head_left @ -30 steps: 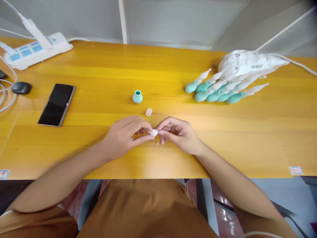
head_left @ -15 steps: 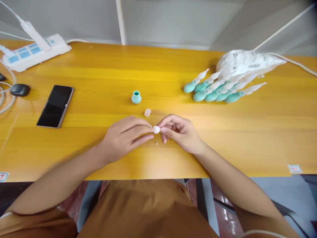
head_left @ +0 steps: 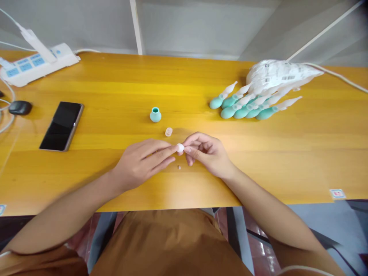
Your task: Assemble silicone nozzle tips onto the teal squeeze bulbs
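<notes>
Between my two hands, above the wooden table, is a small white rounded piece (head_left: 180,148). My left hand (head_left: 145,161) has its fingertips on the left side of it, fingers nearly straight. My right hand (head_left: 205,153) pinches its right side between thumb and index finger, with the other fingers curled. Just beyond my fingers lies a small translucent ring-shaped piece (head_left: 168,132). Further back stands a teal rubber bulb (head_left: 155,115), upright with its open mouth up. A tiny pinkish piece (head_left: 179,167) rests on the table nearer to me, below the hands.
Several teal bulbs with clear tapered nozzles (head_left: 247,107) lie in rows at the right, in front of a white plastic bag (head_left: 267,74). On the left are a phone (head_left: 61,126), a black mouse (head_left: 20,107) and a white power strip (head_left: 40,65) with cables.
The whole view has shifted slightly. My left fingers have moved a little over the white piece; both hands stay at it. The bulb and loose pieces have stayed in place.
</notes>
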The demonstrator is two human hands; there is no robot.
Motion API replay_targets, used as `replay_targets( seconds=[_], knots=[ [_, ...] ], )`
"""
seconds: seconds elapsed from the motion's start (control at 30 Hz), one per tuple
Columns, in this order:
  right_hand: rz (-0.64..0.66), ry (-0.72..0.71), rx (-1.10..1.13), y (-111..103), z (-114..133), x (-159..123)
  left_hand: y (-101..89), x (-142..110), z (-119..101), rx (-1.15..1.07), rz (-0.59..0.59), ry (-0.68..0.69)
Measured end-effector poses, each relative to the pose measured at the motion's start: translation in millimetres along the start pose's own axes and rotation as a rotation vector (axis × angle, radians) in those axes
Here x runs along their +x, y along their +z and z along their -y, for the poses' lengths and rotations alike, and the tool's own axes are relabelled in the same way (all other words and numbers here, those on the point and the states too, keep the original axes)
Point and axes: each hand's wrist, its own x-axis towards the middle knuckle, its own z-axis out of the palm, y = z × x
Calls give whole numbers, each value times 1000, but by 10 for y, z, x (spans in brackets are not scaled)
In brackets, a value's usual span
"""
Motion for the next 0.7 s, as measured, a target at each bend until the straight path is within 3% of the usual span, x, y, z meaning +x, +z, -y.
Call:
replay_targets(
  seconds=[0.2, 0.4, 0.7],
  knots=[
    [-3, 16, 15, -13, -2, 5, 5, 4, 5, -6, -17, 15],
    [-14, 25, 66, -64, -59, 45, 9, 21, 5, 122, 112, -13],
    [-23, 0, 109, -88, -76, 43, 9, 20, -15, 134, -43, -20]
  ],
)
